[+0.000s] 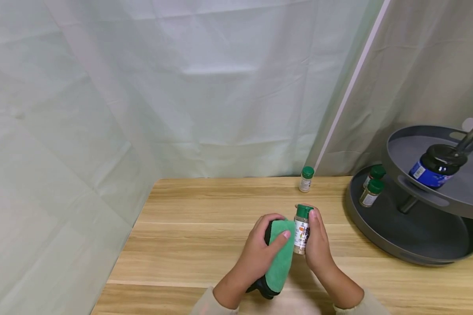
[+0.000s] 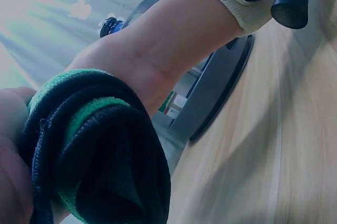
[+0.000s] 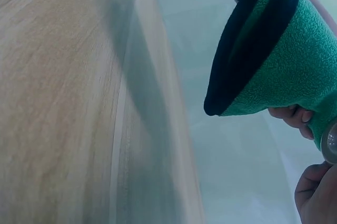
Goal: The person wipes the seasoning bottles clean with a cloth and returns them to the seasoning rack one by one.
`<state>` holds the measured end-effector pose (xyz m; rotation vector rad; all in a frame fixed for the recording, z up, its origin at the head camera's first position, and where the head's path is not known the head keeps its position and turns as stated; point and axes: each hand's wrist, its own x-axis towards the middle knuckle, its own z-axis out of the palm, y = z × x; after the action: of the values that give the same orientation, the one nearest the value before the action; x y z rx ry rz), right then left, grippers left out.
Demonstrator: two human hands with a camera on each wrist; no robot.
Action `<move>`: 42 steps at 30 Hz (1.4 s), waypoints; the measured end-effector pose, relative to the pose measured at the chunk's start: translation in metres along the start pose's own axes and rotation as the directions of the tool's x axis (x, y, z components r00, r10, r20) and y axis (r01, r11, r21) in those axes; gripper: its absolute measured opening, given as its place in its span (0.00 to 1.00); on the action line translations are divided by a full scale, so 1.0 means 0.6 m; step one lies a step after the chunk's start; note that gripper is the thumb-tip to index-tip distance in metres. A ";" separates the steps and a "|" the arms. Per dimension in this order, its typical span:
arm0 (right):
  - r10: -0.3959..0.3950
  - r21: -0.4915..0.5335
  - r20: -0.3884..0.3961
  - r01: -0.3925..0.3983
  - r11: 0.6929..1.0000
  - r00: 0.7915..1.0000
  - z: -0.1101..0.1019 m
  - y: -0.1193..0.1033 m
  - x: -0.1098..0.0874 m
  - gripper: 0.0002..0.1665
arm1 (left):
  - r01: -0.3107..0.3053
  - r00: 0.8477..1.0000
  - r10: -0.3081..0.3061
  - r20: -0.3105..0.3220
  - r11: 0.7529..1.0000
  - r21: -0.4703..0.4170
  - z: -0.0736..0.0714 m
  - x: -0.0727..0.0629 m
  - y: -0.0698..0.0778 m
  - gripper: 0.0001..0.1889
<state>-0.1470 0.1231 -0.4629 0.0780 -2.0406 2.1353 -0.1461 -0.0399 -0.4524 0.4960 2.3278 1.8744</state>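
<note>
Left hand [image 1: 258, 250]: while its thumb lies along the green face, it grips a folded green cloth [image 1: 280, 264] edged in black.
Right hand [image 1: 318, 245]: curled round a green-capped spice bottle [image 1: 301, 232], thumb near the cap.
Between the hands: the spice bottle, nearly upright, its label towards the head camera, beside the cloth; whether they touch, I cannot tell.
Beyond the hands: another small shaker [image 1: 305, 180] on the wooden table [image 1: 205, 245].
Right of both hands: a two-tier grey stand [image 1: 394, 250].
</note>
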 end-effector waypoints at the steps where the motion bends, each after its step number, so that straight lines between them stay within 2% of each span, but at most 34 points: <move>1: 0.001 0.015 0.005 -0.001 1.000 1.000 0.000 0.000 0.001 0.30 | -0.001 1.000 0.001 0.000 1.000 0.002 0.001 0.000 0.000 0.19; 6: 0.000 0.081 0.076 -0.006 0.997 0.997 0.002 -0.001 0.000 0.25 | 0.009 1.000 -0.009 -0.028 1.000 -0.015 0.000 0.000 0.000 0.18; 12: 0.014 0.061 0.129 -0.022 0.998 0.992 0.004 -0.003 -0.004 0.20 | 0.030 0.995 -0.036 -0.094 0.997 -0.067 -0.007 0.004 0.002 0.18; 20: -0.075 0.057 0.160 0.066 0.996 0.984 0.010 0.009 -0.008 0.17 | 0.021 0.988 -0.038 -0.152 0.994 -0.111 -0.020 0.009 0.000 0.18; 26: -0.055 0.039 0.136 0.050 0.998 0.989 0.013 0.009 -0.010 0.15 | 0.040 0.992 -0.055 -0.113 0.991 -0.126 -0.016 0.005 0.002 0.18; 31: -0.026 0.033 0.077 0.024 0.999 0.997 0.013 0.010 -0.008 0.14 | 0.020 0.997 -0.027 -0.065 0.993 -0.113 -0.012 0.002 0.000 0.20; 38: 0.003 0.034 -0.002 -0.003 0.999 1.000 0.009 0.006 -0.004 0.17 | -0.062 0.998 0.063 -0.010 0.997 0.042 -0.001 -0.003 -0.002 0.21; 42: 0.020 0.059 -0.020 -0.018 0.998 1.000 0.006 0.001 0.000 0.19 | -0.092 0.996 0.090 0.028 0.992 0.088 0.002 -0.005 0.000 0.20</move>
<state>-0.1475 0.1197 -0.4634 0.0451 -1.9758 2.1982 -0.1428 -0.0396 -0.4530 0.6411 2.4202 1.7972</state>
